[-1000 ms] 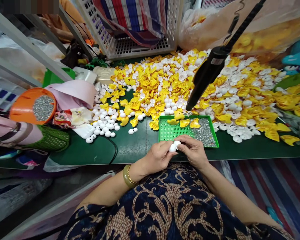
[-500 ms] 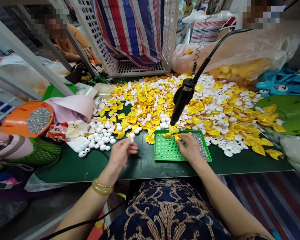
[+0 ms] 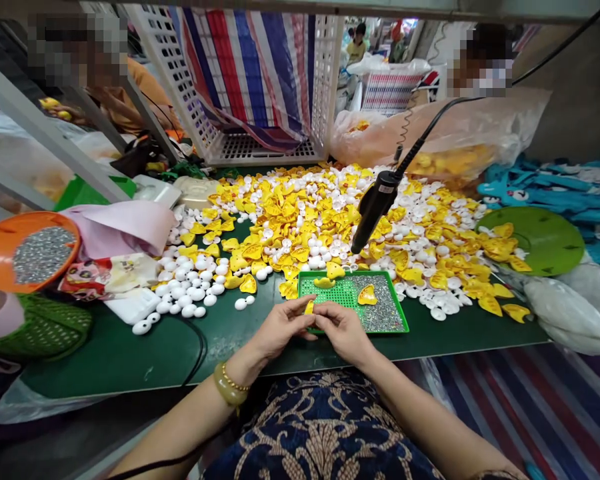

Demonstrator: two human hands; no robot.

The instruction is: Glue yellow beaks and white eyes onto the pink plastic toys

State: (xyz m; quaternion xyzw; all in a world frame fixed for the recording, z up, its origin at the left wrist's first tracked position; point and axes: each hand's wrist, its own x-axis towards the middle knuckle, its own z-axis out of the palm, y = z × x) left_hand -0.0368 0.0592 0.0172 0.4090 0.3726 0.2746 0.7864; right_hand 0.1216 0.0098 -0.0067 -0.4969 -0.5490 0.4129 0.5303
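Note:
In front of me, at the near edge of the green tray point(image 3: 403, 313), my left hand point(image 3: 280, 328) and my right hand point(image 3: 346, 331) meet fingertip to fingertip. Between them is a small yellow plastic shell piece point(image 3: 309, 307), pinched by both hands and mostly covered by fingers. Whether a white part is with it is hidden. Another yellow piece point(image 3: 367, 295) lies on the tray's small silvery screws point(image 3: 386, 315); two more rest at its back left. Above the tray's back edge hangs a black electric screwdriver point(image 3: 377, 208), touched by neither hand.
A heap of yellow and white parts point(image 3: 300, 220) spreads behind the tray. White eye-shaped pieces point(image 3: 185, 287) lie at left, near an orange bowl point(image 3: 0, 250) of silvery bits. A white crate point(image 3: 325, 87) stands behind; a green lid point(image 3: 555, 240) lies right. Two people sit beyond.
My left hand has moved right to meet my right hand, which came left with a yellow piece. A joined pair of white pieces now shows on the table where my left hand was.

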